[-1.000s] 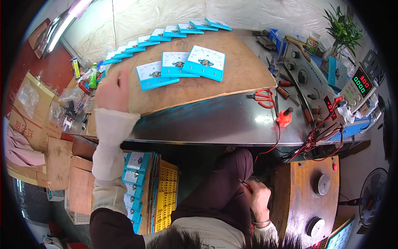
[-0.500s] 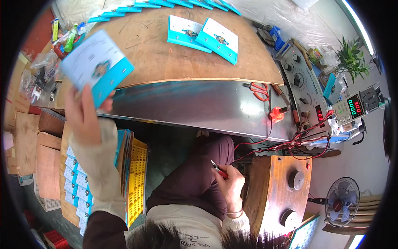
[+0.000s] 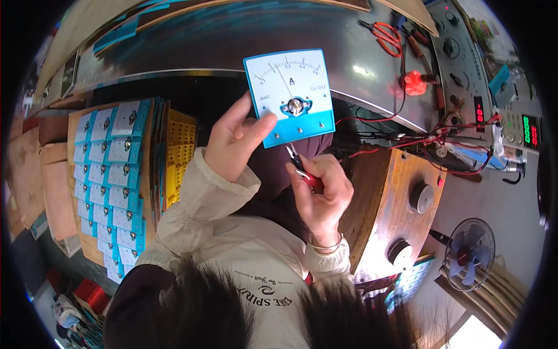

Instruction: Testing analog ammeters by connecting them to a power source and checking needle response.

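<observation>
My left hand [image 3: 235, 139] grips an ammeter [image 3: 299, 78] by its left edge, thumb on the front. The meter has a white scale face with a thin needle, a blue base and a small metal movement at its middle. Three small metal posts line its lower blue strip. Just below it, my right hand [image 3: 325, 198] is closed round small red-handled pliers [image 3: 311, 181]. Their narrow tips point up, close to the meter's lower edge; whether they touch it I cannot tell.
Stacked rows of similar meters [image 3: 104, 174] lie on a board at the left, beside yellow trays [image 3: 179, 145]. Red-handled scissors [image 3: 386, 39] rest on the metal bench [image 3: 232, 43]. Red wires [image 3: 418, 142] run to instruments at the right. A wooden box with knobs [image 3: 372, 203] stands near my right arm.
My left hand has brought the meter from the far left to in front of me, above my lap. My right hand has moved slightly, bringing the pliers close below it. The view has shifted.
</observation>
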